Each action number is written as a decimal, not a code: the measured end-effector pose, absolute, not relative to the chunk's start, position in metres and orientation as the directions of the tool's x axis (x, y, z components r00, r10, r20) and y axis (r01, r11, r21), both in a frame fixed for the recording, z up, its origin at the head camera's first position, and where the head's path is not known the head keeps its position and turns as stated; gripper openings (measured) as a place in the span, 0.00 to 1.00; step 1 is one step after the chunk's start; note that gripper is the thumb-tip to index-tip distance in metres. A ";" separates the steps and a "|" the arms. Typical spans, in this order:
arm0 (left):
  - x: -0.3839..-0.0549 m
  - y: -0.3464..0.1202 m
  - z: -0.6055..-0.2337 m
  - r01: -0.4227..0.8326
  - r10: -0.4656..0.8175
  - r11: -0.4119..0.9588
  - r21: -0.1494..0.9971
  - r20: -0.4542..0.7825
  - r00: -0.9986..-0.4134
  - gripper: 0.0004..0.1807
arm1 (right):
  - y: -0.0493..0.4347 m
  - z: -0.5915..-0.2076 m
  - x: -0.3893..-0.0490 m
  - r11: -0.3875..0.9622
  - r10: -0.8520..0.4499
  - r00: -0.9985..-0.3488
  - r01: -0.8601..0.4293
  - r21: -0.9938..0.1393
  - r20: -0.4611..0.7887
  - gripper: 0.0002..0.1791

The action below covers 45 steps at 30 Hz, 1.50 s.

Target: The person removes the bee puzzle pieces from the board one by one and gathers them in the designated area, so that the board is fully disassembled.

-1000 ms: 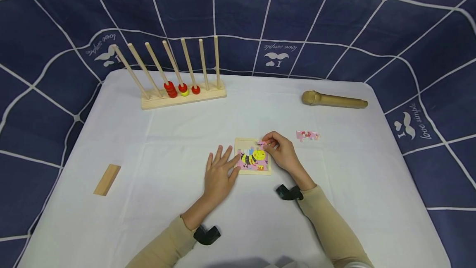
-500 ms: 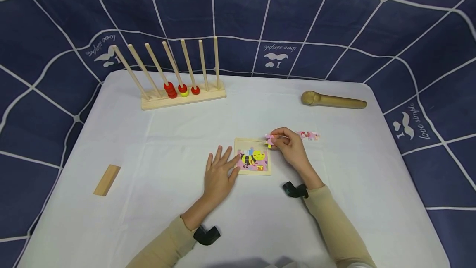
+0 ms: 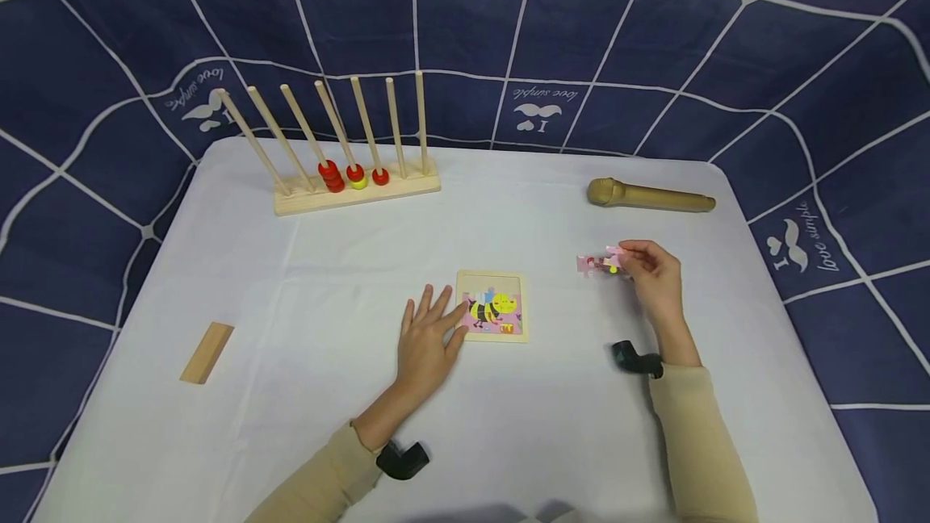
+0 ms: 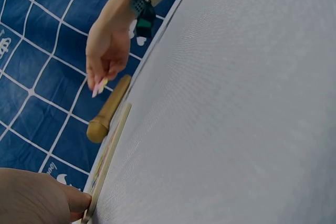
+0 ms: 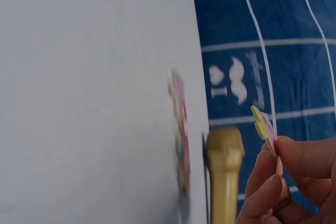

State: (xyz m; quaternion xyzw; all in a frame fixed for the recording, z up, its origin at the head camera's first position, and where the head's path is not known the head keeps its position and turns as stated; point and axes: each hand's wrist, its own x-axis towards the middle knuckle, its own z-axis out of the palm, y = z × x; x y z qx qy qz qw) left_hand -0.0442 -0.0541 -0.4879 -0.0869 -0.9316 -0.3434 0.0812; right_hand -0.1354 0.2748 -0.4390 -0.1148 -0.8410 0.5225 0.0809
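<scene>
My left hand (image 3: 427, 345) lies with spread fingers on the left edge of a wooden puzzle frame (image 3: 526, 321). Inside that frame, bee puzzle pieces (image 3: 494, 309) fill the lower part, and bare wood shows along the top. Off to the right, my right hand (image 3: 656, 281) pinches a pink and yellow puzzle piece (image 3: 614, 259) between thumb and fingers. The right wrist view shows the held puzzle piece (image 5: 265, 128) raised above the table surface. Below it in the head view, and partly covered by it, lie pink puzzle pieces (image 3: 584, 265) on the white cloth.
A wooden toy microphone (image 3: 650, 195) lies at the back right. At the back left stands a pegged counting rack (image 3: 356, 195) with several red and yellow beads. A small wooden block (image 3: 207, 353) rests on the left side of the white table (image 3: 327, 265).
My right hand has lifted the pink and yellow puzzle piece away from the frame's top right corner and carried it right, over the loose pink pieces. My left hand has stayed put.
</scene>
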 end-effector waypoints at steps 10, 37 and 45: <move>-0.044 -0.055 -0.488 0.208 0.102 0.739 0.641 0.200 -0.975 0.20 | 0.316 -0.438 -0.143 0.513 0.390 -0.915 0.308 -0.801 -0.103 0.14; -0.044 -0.053 -0.487 0.203 0.098 0.738 0.643 0.196 -0.976 0.20 | 0.319 -0.456 -0.151 0.637 0.323 -0.935 0.328 -0.697 -0.145 0.14; -0.043 -0.054 -0.487 0.210 0.100 0.739 0.641 0.203 -0.974 0.20 | 0.319 -0.457 -0.151 0.661 0.331 -0.934 0.332 -0.673 -0.136 0.14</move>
